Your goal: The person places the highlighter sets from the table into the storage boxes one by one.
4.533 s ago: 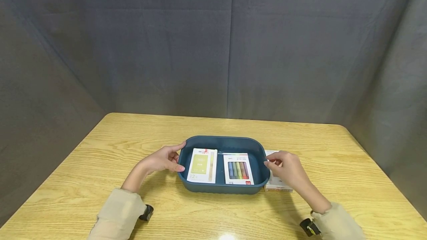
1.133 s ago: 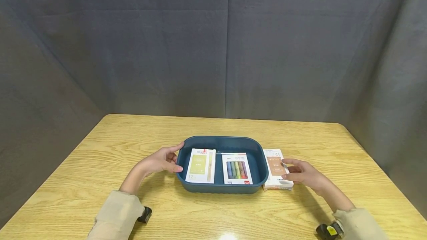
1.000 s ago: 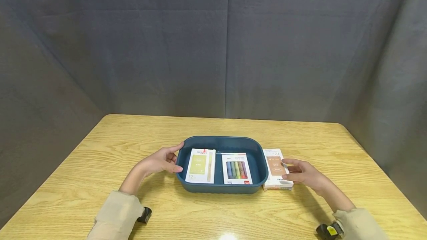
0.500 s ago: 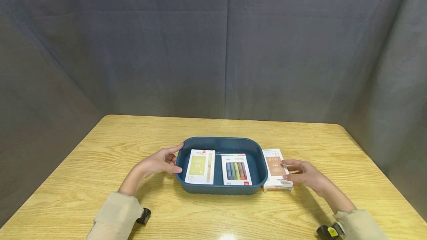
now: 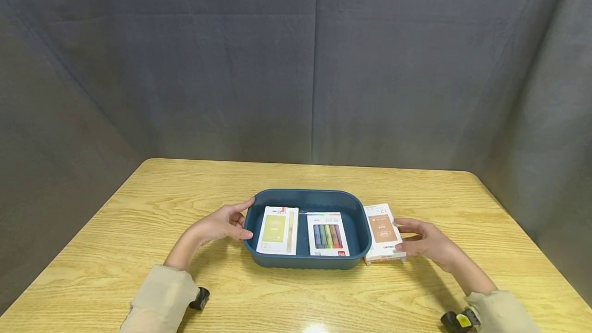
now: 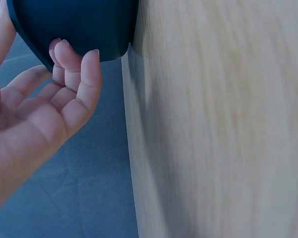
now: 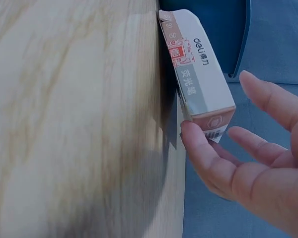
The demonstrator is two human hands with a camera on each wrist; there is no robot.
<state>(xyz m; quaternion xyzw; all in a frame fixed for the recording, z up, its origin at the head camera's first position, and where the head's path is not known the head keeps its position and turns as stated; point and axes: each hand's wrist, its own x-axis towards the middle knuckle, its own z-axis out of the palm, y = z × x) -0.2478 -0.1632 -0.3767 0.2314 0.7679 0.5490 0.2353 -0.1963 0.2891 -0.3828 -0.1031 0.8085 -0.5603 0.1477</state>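
Observation:
In the head view, my left hand (image 5: 222, 224) grips the left rim of a dark blue plastic tray (image 5: 307, 262). A white box with a green panel (image 5: 276, 230) and a white box with a window onto coloured pens (image 5: 327, 234) lie in it. Beside the tray's right wall is a white highlighter box with an orange-brown panel (image 5: 383, 229). At its right edge is my right hand (image 5: 427, 240). The right wrist view shows the highlighter box (image 7: 201, 64) tilted, a fingertip touching its lower corner. My thumb appears slightly apart from it.
Everything stands on a light wooden table (image 5: 194, 181). A grey curtain (image 5: 296, 66) hangs behind the table and along both sides. Small black devices (image 5: 200, 298) are worn at the wrists.
Earlier my right hand was at the tray's right rim; it has moved right to the highlighter box. In the last half second that box has tilted, its right side rising. My left hand stays put.

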